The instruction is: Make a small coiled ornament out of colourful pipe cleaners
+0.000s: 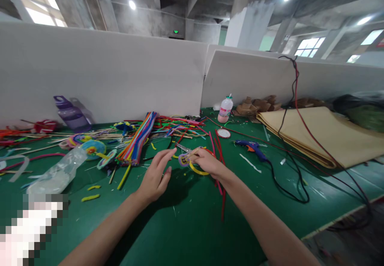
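Note:
My right hand [207, 163] is closed in a pinch on a small coiled pipe-cleaner piece [184, 160], purple with yellow, whose yellow tail [198, 171] curves under the fingers. A pair of scissors [183, 149] lies just beyond it on the green table. My left hand [156, 174] hovers just left of the coil, fingers stretched out and slightly apart, holding nothing. A bundle of many-coloured pipe cleaners [138, 139] lies further left. Red pipe cleaners [220, 166] run under my right wrist.
A blue glue gun [251, 147] with a black cord lies to the right, beside folded tan sheets [324, 136]. A pink-white bottle [225, 109], a purple bottle [71, 115], a clear plastic bottle [57, 173] and finished coiled pieces [90, 146] lie before the white partition [105, 74].

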{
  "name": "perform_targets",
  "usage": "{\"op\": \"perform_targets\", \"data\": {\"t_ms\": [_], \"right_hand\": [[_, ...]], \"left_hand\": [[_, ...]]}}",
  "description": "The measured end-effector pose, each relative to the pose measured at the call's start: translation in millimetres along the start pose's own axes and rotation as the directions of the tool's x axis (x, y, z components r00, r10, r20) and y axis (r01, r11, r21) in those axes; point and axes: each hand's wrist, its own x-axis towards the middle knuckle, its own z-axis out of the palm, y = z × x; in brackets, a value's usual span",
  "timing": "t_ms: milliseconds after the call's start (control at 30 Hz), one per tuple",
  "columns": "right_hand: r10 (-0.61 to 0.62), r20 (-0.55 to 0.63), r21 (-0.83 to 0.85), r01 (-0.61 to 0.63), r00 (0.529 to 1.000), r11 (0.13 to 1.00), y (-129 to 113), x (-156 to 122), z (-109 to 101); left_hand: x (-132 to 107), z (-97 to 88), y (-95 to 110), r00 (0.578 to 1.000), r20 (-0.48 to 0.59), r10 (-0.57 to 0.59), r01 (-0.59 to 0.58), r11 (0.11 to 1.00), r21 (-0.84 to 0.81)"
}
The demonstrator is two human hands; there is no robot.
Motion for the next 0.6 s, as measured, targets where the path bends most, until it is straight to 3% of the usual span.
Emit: {"op": "perform_targets", "data": {"t_ms": [67, 167, 367, 467, 600], "right_hand": [[0.103, 0.095, 0.170, -0.118, 0.990, 0.978, -0.9, -1.5, 2.1], [0.170, 0.185, 0.293, -0.220, 0.968, 0.931, -3.3, -4.6, 5.0], [0.195, 0.441, 0.346, -0.366, 0.876, 0.864, 2.2, -2.0, -6.6], [0.190, 0.513, 0.345, -0.404, 0.837, 0.847, 5.1, -0.4, -13.2], [0.157, 0.527, 0.259, -0.334, 0.835, 0.906, 1.7, -2.6, -17.5]], "left_hand": [[2.5, -1.7, -2.3, 0.993, -0.035, 0.110, -0.104, 0.985, 0.135], [6.1, -2.1, -3.8, 0.974, 0.007, 0.228, -0.223, 0.946, 0.234], [8.1, 0.0, -4.4, 0.977, 0.051, 0.205, -0.210, 0.972, 0.107], [8.7, 0.0, -4.3, 0.982, 0.047, 0.185, -0.188, 0.980, 0.061], [7.6, -2.6, -4.0, 0.946, 0.075, 0.316, -0.323, 0.939, 0.116]]}}
